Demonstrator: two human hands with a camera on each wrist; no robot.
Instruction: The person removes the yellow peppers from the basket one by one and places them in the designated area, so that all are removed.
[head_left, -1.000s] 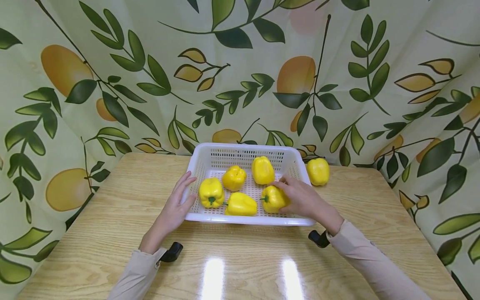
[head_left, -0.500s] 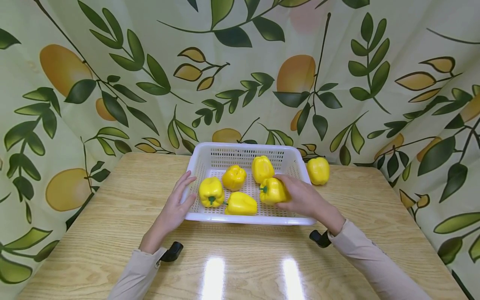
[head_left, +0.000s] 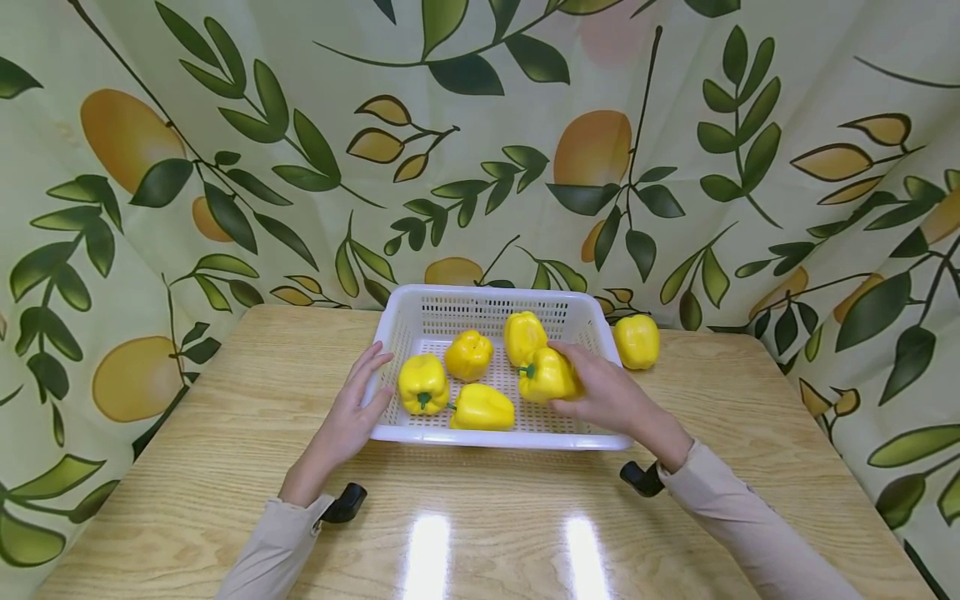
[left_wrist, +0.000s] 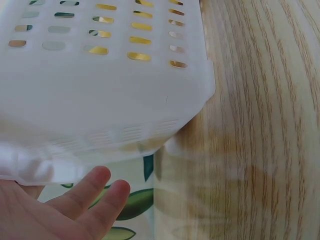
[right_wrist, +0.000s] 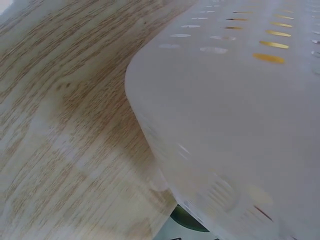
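In the head view a white slotted plastic basket [head_left: 498,440] holds several yellow bell peppers. My right hand [head_left: 603,385] reaches over its right side and grips one yellow bell pepper [head_left: 550,377], whose green stem points left. This pepper overlaps another yellow bell pepper [head_left: 524,335] behind it. At the basket's left rim rests my left hand [head_left: 351,412], fingers fairly straight and spread. In the left wrist view the left hand's fingers [left_wrist: 107,202] extend beside the basket's rim, and its thumb is hidden. The right wrist view shows the basket's outer wall [right_wrist: 225,115]; the right hand is out of sight there.
One more yellow bell pepper [head_left: 637,342] stands on the wooden table [head_left: 300,350], just outside the basket's right side. Behind the table hangs a leaf-patterned curtain [head_left: 480,108]. Inside the basket, other bell peppers [head_left: 482,407] lie left of the right hand.
My right hand has taken hold of the right-front bell pepper, raised it off the basket floor and moved it slightly towards the back. The left hand and basket stay in place.
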